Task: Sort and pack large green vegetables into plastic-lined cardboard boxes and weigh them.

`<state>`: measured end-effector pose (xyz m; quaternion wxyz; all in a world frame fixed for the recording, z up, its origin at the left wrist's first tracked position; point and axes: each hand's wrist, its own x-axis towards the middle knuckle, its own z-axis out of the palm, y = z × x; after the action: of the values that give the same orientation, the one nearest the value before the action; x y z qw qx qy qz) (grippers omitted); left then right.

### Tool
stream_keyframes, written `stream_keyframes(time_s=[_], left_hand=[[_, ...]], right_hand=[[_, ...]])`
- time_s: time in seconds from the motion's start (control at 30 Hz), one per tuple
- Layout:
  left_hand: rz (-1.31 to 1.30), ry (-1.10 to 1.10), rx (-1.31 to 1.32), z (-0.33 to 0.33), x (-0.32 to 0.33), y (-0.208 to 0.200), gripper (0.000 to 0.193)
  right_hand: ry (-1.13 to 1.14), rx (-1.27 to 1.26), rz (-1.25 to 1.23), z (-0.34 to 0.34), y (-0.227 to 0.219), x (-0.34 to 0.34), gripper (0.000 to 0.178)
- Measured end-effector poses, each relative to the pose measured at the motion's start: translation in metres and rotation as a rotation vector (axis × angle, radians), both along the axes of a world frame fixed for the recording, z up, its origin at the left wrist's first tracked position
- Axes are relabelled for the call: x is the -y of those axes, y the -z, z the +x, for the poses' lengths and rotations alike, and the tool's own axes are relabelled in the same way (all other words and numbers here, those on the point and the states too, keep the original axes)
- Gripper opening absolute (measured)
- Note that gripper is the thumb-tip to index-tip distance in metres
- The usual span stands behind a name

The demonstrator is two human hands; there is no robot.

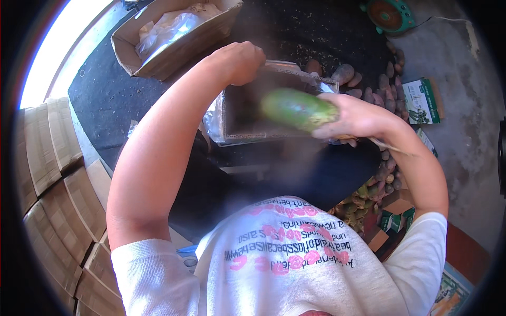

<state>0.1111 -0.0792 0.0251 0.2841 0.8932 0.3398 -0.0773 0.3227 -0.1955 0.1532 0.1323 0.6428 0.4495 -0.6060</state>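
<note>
In my right hand (353,116) is a large green radish (295,108), held by one end and slightly blurred. The radish is over an open cardboard box (232,118) lined with clear plastic, in front of my legs. Thin dry strands (392,147) show below the right wrist. My left hand (245,62) is closed with its fingers curled under, by the box's far left corner. Its fingertips are hidden, so what it grips, if anything, cannot be made out.
A larger carton (153,68) with plastic bags stands far left. Cardboard boxes (50,205) are stacked at left. Reddish, oblong vegetables (379,95) lie along the right of the dark ground sheet (300,26). A green printed box (424,100) and a green round device (388,15) are farther right.
</note>
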Motion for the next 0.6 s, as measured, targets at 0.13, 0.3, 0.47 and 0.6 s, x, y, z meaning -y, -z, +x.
stream_keyframes(time_s=[0.13,0.3,0.47,0.6], left_hand=[[-0.051,-0.035,-0.037,0.004,-0.001,-0.005,0.035],[-0.034,0.033,-0.037,0.009,-0.006,-0.009,0.035],[-0.002,0.057,-0.041,0.013,-0.006,-0.008,0.035],[-0.08,0.058,0.058,0.015,-0.009,-0.012,0.036]], right_hand=[[-0.177,0.053,-0.064,-0.029,0.066,-0.03,0.064],[-0.531,0.029,0.477,-0.002,0.241,-0.033,0.072],[-0.715,0.377,0.587,-0.026,0.276,-0.022,0.05],[-0.322,0.352,0.808,-0.057,0.282,-0.026,0.03]])
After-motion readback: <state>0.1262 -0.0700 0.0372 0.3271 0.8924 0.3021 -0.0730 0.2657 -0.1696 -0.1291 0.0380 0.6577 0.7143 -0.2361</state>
